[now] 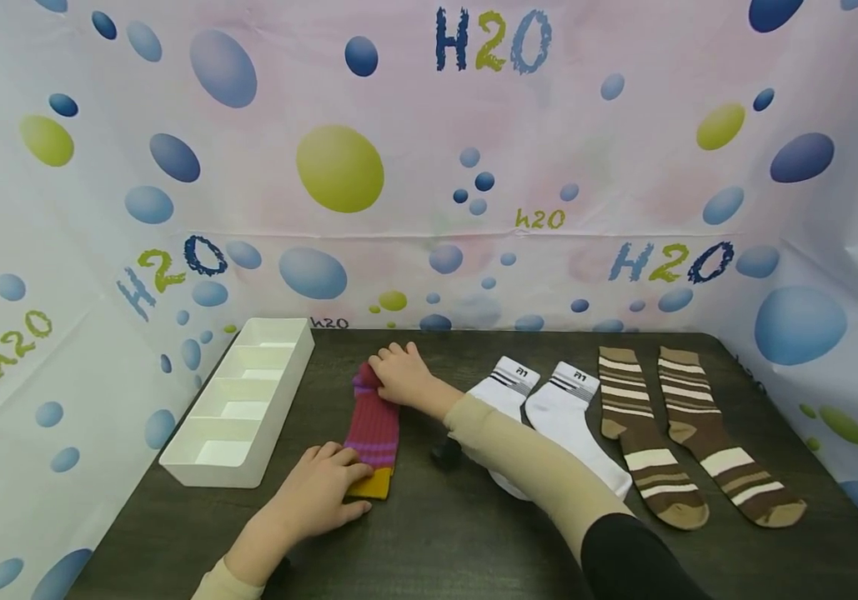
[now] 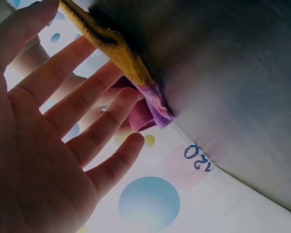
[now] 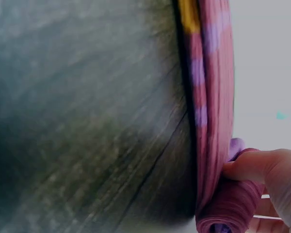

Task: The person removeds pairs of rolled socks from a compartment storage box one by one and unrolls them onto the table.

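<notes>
A pair of crimson socks (image 1: pixel 374 421) with purple stripes and yellow ends lies stacked lengthwise on the dark table. My left hand (image 1: pixel 319 490) rests at the near yellow end, its fingers extended over the fabric. In the left wrist view the fingers of that hand (image 2: pixel 63 131) are spread and fairly straight beside the yellow edge (image 2: pixel 119 53). At the far end my right hand (image 1: pixel 406 377) holds a rolled-up part of the socks. The right wrist view shows its thumb (image 3: pixel 252 165) pressing against the tight roll (image 3: pixel 230 206), where layers of fabric lie together.
Left of the socks stands a white box (image 1: pixel 248 408) with several compartments. On the right lie white socks (image 1: pixel 564 408), partly hidden under my right forearm, and brown striped socks (image 1: pixel 661 458) beyond them. A patterned curtain (image 1: pixel 429 167) hangs behind the dark table (image 1: pixel 429 533).
</notes>
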